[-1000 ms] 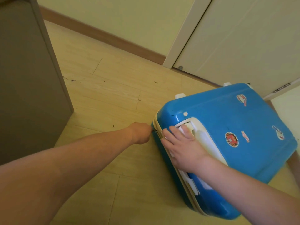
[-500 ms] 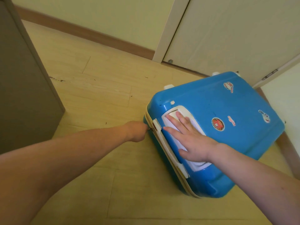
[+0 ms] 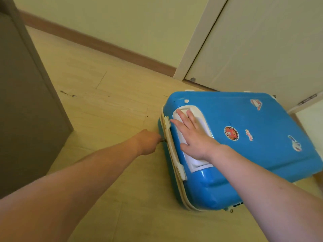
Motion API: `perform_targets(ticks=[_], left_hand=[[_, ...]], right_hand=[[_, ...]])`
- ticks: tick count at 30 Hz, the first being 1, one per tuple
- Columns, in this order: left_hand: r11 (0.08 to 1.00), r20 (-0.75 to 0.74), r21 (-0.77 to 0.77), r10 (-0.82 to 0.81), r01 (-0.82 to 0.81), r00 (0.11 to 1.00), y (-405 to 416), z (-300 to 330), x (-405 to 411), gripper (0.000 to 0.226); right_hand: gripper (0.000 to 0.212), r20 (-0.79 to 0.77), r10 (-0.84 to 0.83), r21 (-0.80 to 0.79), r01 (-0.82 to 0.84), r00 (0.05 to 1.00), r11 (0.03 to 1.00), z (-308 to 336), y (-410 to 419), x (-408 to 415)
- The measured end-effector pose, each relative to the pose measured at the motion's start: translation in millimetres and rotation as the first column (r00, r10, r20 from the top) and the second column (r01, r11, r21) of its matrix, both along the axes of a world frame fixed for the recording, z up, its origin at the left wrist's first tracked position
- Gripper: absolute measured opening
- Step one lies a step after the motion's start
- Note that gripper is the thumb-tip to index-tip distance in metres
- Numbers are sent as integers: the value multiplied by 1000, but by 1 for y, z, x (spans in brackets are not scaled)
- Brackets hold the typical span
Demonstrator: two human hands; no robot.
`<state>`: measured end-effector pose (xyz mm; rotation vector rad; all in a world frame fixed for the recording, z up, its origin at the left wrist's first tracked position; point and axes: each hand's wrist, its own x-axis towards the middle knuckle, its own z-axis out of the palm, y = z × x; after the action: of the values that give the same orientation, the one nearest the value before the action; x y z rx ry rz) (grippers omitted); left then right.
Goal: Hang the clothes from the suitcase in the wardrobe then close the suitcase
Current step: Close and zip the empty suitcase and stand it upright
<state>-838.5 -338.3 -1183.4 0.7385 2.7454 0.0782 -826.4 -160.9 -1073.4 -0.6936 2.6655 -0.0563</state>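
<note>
A blue hard-shell suitcase (image 3: 244,151) with several stickers lies flat on the wooden floor, its lid down. A cream zipper band (image 3: 174,165) runs along its left edge. My left hand (image 3: 148,142) pinches a small dark zipper pull (image 3: 164,140) at that edge, beside the cream side handle (image 3: 170,137). My right hand (image 3: 194,135) presses flat on the lid with straight fingers, over the white recessed panel (image 3: 201,163). No clothes are in view.
A dark grey cabinet side (image 3: 29,102) stands at the left. A white door (image 3: 262,42) and its frame are behind the suitcase, with a brown skirting board (image 3: 104,44) along the wall. Bare wooden floor (image 3: 104,105) lies between cabinet and suitcase.
My left hand has drawn the zipper pull along the left edge toward me, past the handle's far end. The right hand has stayed flat on the lid. The view has shifted.
</note>
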Motion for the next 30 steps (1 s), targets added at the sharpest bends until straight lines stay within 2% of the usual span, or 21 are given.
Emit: perform_targets(ticks=[4, 9, 11, 13, 16, 21, 24, 30], left_hand=[[993, 110, 109, -60, 48, 992, 9, -6, 28, 36], [968, 234, 163, -226, 191, 946, 33, -8, 86, 29], [969, 286, 157, -231, 193, 930, 39, -7, 97, 30], [974, 281, 119, -219, 193, 934, 39, -5, 90, 33], [967, 196, 26, -254, 254, 947, 35, 4, 77, 41], [969, 61, -84, -228, 233, 972, 10, 25, 57, 42], [981, 8, -134, -144, 144, 990, -14, 23, 46, 41], [994, 109, -69, 93, -86, 990, -55, 19, 36, 36]], right_hand=[[82, 11, -20, -11, 20, 1000, 1000, 3, 0, 0], [86, 49, -38, 67, 35, 998, 997, 11, -6, -4], [85, 18, -35, 97, 33, 999, 995, 15, -13, -2], [79, -64, 5, 80, 0, 998, 997, 19, -13, 10], [72, -152, 109, 105, -94, 982, 990, 20, 17, 49], [99, -171, 167, 268, -118, 971, 956, 14, 75, 95], [103, -227, 179, 307, -104, 957, 946, 7, 66, 87], [100, -281, 116, 266, -38, 953, 963, -5, 6, 49]])
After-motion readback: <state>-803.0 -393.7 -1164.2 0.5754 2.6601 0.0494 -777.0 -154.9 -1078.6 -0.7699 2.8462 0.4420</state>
